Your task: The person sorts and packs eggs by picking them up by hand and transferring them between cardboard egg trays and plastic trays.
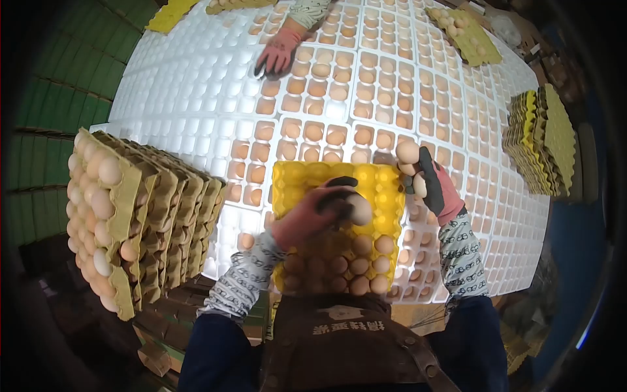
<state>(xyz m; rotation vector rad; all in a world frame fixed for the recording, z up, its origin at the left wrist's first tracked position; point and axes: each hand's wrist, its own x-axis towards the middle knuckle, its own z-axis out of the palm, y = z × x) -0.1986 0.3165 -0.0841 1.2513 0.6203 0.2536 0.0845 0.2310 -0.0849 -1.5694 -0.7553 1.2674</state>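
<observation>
A yellow egg tray lies in front of me, with eggs in its near rows and bare cups in its far part. Above the tray, my left hand, in a pink glove with dark fingers, is closed round an egg. At the tray's right edge, my right hand, gloved alike, holds several eggs. White foam trays spread beneath and beyond, many of their cells holding brown eggs.
Stacked cardboard trays full of eggs stand at the left. Another stack of trays is at the right. Across the table, a co-worker's gloved hand hovers over the foam trays. A tray with eggs lies at the far right.
</observation>
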